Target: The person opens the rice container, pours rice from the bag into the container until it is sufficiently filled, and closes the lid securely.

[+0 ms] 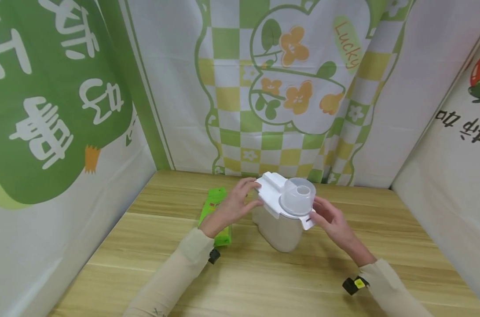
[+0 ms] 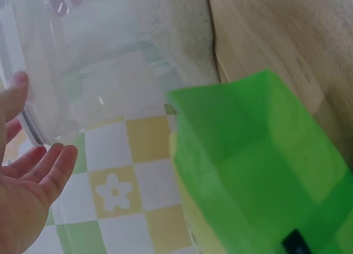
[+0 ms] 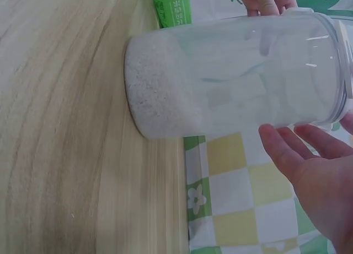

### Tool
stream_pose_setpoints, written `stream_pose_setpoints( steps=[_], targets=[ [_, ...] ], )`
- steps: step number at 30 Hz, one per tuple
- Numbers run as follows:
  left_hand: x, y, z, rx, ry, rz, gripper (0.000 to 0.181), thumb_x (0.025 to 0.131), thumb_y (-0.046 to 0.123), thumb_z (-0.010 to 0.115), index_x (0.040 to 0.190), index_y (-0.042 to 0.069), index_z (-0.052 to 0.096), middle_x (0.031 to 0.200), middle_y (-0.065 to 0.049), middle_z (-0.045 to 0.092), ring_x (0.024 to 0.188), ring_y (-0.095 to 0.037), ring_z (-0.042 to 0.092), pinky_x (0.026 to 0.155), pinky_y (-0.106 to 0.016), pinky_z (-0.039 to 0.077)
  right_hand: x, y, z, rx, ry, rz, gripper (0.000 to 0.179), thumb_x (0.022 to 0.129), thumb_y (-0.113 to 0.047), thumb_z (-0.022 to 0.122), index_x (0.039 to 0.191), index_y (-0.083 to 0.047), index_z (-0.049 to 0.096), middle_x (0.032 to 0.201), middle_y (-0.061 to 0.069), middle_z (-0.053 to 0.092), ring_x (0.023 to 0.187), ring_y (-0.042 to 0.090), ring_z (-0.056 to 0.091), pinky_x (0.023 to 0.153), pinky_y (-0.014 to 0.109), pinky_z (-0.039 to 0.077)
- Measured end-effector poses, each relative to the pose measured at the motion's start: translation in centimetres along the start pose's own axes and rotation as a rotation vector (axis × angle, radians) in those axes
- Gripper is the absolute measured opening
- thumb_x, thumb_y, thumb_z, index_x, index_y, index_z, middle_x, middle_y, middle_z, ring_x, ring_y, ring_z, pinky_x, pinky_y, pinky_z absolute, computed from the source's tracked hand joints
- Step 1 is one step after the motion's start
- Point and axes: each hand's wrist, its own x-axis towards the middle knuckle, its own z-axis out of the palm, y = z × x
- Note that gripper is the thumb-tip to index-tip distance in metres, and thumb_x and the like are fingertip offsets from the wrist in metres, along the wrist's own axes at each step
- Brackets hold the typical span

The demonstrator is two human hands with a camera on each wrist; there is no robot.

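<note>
A clear rice storage container (image 3: 231, 72) stands upright on the table, with white grains (image 3: 160, 88) in its lower part. Its white lid (image 1: 271, 189) sits on top and carries a clear measuring cup (image 1: 299, 197). My left hand (image 1: 236, 203) touches the lid's left end, its fingers spread and thumb along the side. On the right, my right hand (image 1: 334, 222) touches the lid beside its tab (image 1: 308, 221), with loosely extended fingers near the container wall. A green package (image 1: 223, 237) lies left of the container, partly behind my left wrist.
The wooden table (image 1: 263, 286) meets a patterned curtain (image 1: 240, 110) just behind the container. Printed cloth walls (image 1: 65, 132) close off the left and right sides. Black straps with small devices sit at both wrists.
</note>
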Motion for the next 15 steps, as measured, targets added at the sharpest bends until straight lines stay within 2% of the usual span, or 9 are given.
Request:
stream_pose_setpoints(
  steps=[4,7,11,15],
  targets=[
    [0.0,0.1,0.1,0.054,0.029,0.039,0.039,0.090,0.021,0.070,0.123,0.005,0.057,0.137,-0.019,0.049,0.122,-0.031,0.057,0.095,-0.038,0.055,0.0,0.0,0.3,0.017,0.004,-0.018,0.046,0.096,0.006,0.052,0.140,0.011,0.040,0.127,-0.022,0.059,0.116,-0.004,0.057,0.089,0.016,0.053],
    [0.0,0.1,0.2,0.058,0.052,0.054,0.035,0.091,0.018,0.069,0.121,0.005,0.058,0.135,-0.020,0.050,0.119,-0.031,0.058,0.088,-0.036,0.057,-0.1,-0.1,0.5,0.040,0.002,-0.029,0.049,0.094,0.009,0.054,0.141,0.011,0.039,0.129,-0.019,0.058,0.119,-0.003,0.056,0.092,0.016,0.051],
    [0.0,0.0,0.4,0.025,0.084,0.048,0.032,0.090,0.011,0.070,0.119,0.004,0.060,0.131,-0.019,0.054,0.114,-0.030,0.061,0.079,-0.034,0.059,-0.2,-0.4,1.0,0.057,0.007,-0.029,0.052,0.092,0.010,0.057,0.141,0.009,0.041,0.127,-0.014,0.061,0.117,0.001,0.059,0.093,0.017,0.052],
    [0.1,-0.2,0.6,0.016,0.115,0.030,0.030,0.089,0.007,0.070,0.119,0.005,0.062,0.126,-0.015,0.060,0.107,-0.028,0.065,0.078,-0.031,0.059,-0.1,-0.6,1.5,0.065,0.011,-0.037,0.053,0.090,0.010,0.061,0.140,0.007,0.043,0.123,-0.009,0.064,0.113,0.004,0.061,0.091,0.020,0.054]
  ],
)
